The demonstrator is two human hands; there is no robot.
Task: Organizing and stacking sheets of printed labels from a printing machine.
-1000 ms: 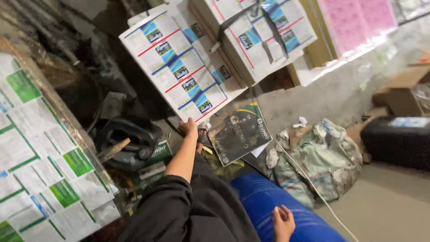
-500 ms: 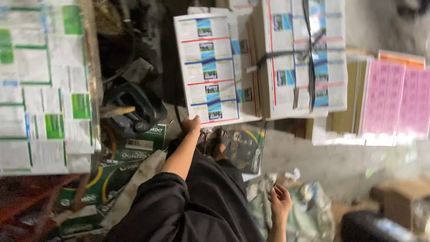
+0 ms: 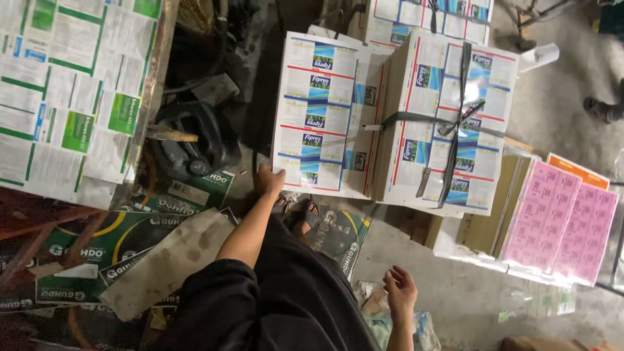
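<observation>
Left hand point(image 3: 270, 180) reaches forward on an outstretched arm and rests its fingers on the lower left corner of a stack of printed sheets point(image 3: 318, 110), white with blue, green and red label panels. The fingers lie against the stack's edge; whether they are curled under it or only pressed to it cannot be told, since the palm faces away. Right hand point(image 3: 400, 290) hangs low beside the body, fingers loosely spread and holding nothing, well apart from the stack.

That stack sits on the floor, leaning slightly, and touches a second one just to its right, a strapped bundle of sheets point(image 3: 448, 123) of the same print, bound crosswise with dark bands. A third bundle of the same kind shows behind them, cut off by the top edge. Further right lie two pink sheets point(image 3: 560, 224) side by side on a brown cardboard pile, with an orange edge peeping out beneath.

Below the left hand, two sandalled feet point(image 3: 299, 211) stand on a dark printed carton point(image 3: 338, 231); dark clothing hides most of them. To the left sits a black plastic jerrycan point(image 3: 192, 140) with a wooden stick resting on it, and flattened green cartons point(image 3: 97, 244) under a dirty grey board. A table of green-and-white printed sheets point(image 3: 65, 91) fills the upper left, cut off by the frame.
</observation>
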